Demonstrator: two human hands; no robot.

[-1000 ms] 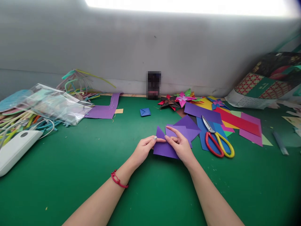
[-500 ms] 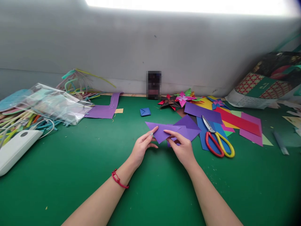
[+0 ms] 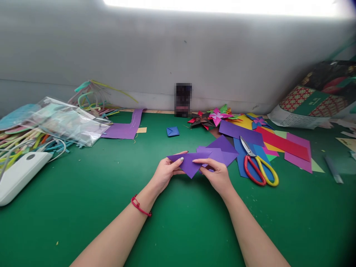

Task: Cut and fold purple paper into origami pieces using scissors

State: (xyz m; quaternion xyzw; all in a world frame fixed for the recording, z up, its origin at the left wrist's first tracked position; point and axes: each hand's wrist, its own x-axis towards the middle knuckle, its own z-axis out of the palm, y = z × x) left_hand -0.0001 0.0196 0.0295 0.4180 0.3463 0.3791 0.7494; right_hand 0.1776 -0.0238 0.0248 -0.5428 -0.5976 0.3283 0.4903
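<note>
Between my two hands is a purple sheet of paper (image 3: 189, 166) folded into a triangle, its point facing me. My left hand (image 3: 166, 171) grips the left end, thumb on top and fingers behind. My right hand (image 3: 216, 172) pinches the right part between thumb and fingers. Just behind it, more purple paper pieces (image 3: 226, 150) lie on the green table (image 3: 178, 226), partly covered by my right hand. A small folded blue paper (image 3: 172, 131) lies farther back, touched by neither hand.
Scissors (image 3: 257, 163) with red and yellow handles lie on coloured paper to the right. Folded paper stars (image 3: 201, 119) sit near the wall. At left are a clear plastic bag (image 3: 83, 126), pipe cleaners (image 3: 91, 107) and a white device (image 3: 25, 178). A patterned bag (image 3: 311, 100) stands far right.
The folded purple paper has tilted and come slightly nearer to me, its point lower. My left thumb now presses on its face. The right hand keeps its pinch.
</note>
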